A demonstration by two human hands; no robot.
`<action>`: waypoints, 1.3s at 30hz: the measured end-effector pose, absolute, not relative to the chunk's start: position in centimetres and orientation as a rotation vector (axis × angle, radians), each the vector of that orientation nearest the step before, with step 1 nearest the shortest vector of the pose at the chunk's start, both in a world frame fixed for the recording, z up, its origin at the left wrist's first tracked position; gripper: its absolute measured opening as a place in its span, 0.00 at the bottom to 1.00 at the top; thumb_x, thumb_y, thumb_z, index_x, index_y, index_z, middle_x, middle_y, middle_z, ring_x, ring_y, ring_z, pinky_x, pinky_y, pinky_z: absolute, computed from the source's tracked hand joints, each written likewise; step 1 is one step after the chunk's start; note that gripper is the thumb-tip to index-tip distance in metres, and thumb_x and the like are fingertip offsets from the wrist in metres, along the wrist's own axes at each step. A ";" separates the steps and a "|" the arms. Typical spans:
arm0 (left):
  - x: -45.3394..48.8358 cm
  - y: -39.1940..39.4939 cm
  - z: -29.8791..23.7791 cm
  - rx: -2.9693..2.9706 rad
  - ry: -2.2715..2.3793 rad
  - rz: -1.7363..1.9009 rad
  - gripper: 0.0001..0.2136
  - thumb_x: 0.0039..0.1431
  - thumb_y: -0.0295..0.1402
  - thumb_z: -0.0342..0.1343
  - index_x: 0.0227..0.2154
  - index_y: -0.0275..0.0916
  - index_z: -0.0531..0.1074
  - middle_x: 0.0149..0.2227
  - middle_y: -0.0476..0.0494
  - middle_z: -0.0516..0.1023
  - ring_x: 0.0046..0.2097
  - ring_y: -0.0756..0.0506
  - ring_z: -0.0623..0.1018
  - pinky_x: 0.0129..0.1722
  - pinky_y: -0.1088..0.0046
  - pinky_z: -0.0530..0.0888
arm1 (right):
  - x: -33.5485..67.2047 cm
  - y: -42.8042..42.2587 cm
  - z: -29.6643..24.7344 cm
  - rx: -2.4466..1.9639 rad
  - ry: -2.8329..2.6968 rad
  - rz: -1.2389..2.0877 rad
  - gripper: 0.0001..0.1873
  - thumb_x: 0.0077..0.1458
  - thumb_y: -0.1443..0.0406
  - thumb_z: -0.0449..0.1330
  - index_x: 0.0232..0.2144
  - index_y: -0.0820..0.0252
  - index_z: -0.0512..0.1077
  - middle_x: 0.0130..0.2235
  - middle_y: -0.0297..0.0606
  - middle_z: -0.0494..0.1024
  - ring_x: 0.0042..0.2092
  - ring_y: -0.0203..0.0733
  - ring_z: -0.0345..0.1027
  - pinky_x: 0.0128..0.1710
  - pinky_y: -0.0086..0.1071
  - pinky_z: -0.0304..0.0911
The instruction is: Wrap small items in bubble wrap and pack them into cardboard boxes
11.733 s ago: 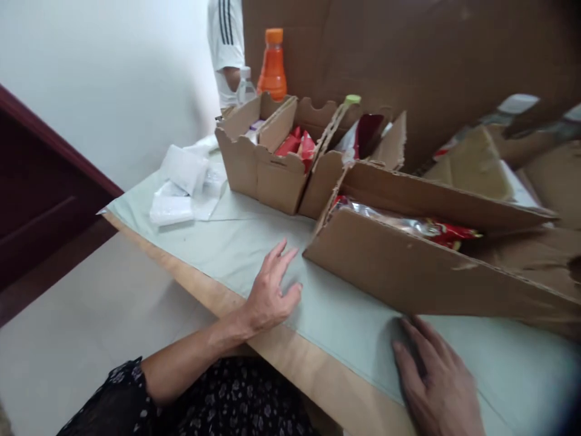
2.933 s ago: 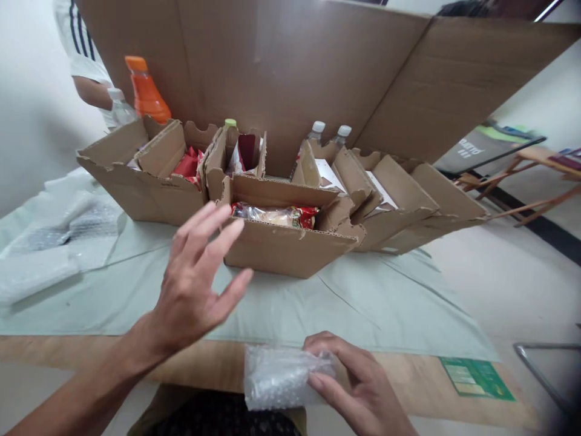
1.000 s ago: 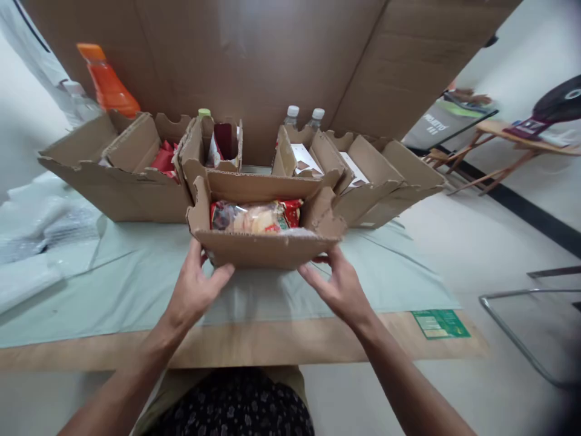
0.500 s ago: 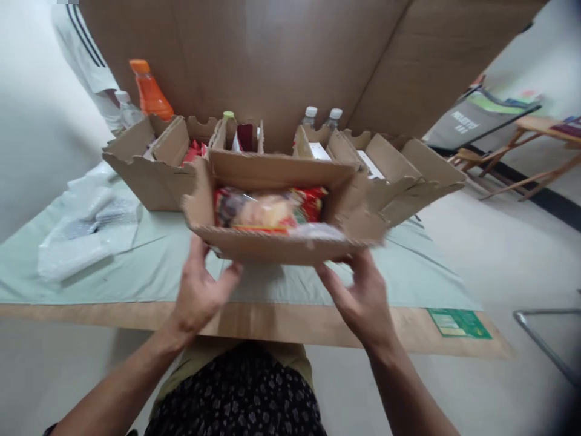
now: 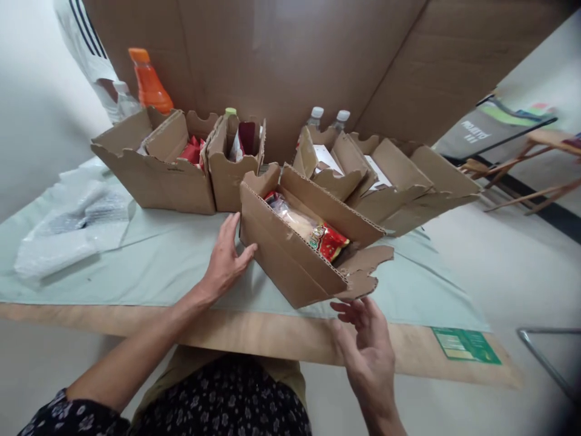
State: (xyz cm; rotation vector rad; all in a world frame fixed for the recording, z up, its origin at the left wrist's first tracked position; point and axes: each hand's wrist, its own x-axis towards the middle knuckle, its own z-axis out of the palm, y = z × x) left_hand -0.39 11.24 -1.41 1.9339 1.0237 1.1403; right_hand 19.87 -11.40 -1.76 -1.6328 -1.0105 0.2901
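Note:
An open-topped cardboard box (image 5: 285,254) sits turned at a slant on the pale green cloth, its right end toward me. Inside lies a shiny food packet (image 5: 329,242), red and clear, with printing. My left hand (image 5: 227,260) is at the box's left corner, fingers and thumb spread, its fingertips against or very near the cardboard. Just below the torn flap (image 5: 370,266) at the right end, my right hand (image 5: 365,339) is palm up with fingers loosely curled and apart. Nothing is seen in it; whether its fingertips touch the flap I cannot tell.
Behind stand more cardboard boxes (image 5: 177,188), some holding red packets and white cartons. Farther back are an orange bottle (image 5: 152,85) and clear bottles. Bubble wrap (image 5: 77,224) lies left; a green card (image 5: 467,345) lies on the table's front edge. A person's sleeve (image 5: 86,36) shows at upper left.
The box was squarely in front of both hands; now it is turned, right end nearer me, and lower. My right hand has drawn back toward me, my left follows the left corner.

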 end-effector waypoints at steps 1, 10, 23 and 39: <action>-0.3 10.5 -2.2 1.938 1.030 1.125 0.37 0.63 0.44 0.61 0.72 0.45 0.55 0.73 0.29 0.57 0.73 0.30 0.61 0.68 0.41 0.65 | 20.9 -11.1 -2.0 -1.647 -0.986 0.314 0.36 0.62 0.56 0.65 0.68 0.49 0.60 0.58 0.47 0.76 0.51 0.49 0.76 0.48 0.44 0.74; 0.9 6.9 -3.8 2.007 0.815 0.992 0.36 0.71 0.50 0.53 0.75 0.46 0.47 0.77 0.31 0.48 0.77 0.31 0.52 0.72 0.41 0.58 | 24.5 -4.3 -2.3 -1.606 -1.101 0.624 0.24 0.52 0.45 0.68 0.42 0.55 0.75 0.44 0.44 0.84 0.39 0.48 0.80 0.38 0.39 0.76; 2.6 10.4 -2.8 1.784 0.663 0.974 0.34 0.71 0.51 0.50 0.74 0.46 0.52 0.77 0.38 0.51 0.77 0.33 0.53 0.75 0.44 0.53 | 23.6 -2.4 -0.7 -1.830 -1.220 0.445 0.15 0.54 0.51 0.63 0.35 0.56 0.75 0.35 0.43 0.85 0.28 0.43 0.77 0.20 0.31 0.66; 1.3 11.9 -2.1 1.829 0.526 0.879 0.42 0.64 0.60 0.55 0.75 0.52 0.51 0.79 0.44 0.46 0.78 0.32 0.47 0.76 0.46 0.48 | 23.2 -2.2 -0.5 -1.995 -1.383 0.274 0.14 0.54 0.52 0.62 0.28 0.54 0.75 0.28 0.41 0.84 0.25 0.46 0.76 0.24 0.36 0.68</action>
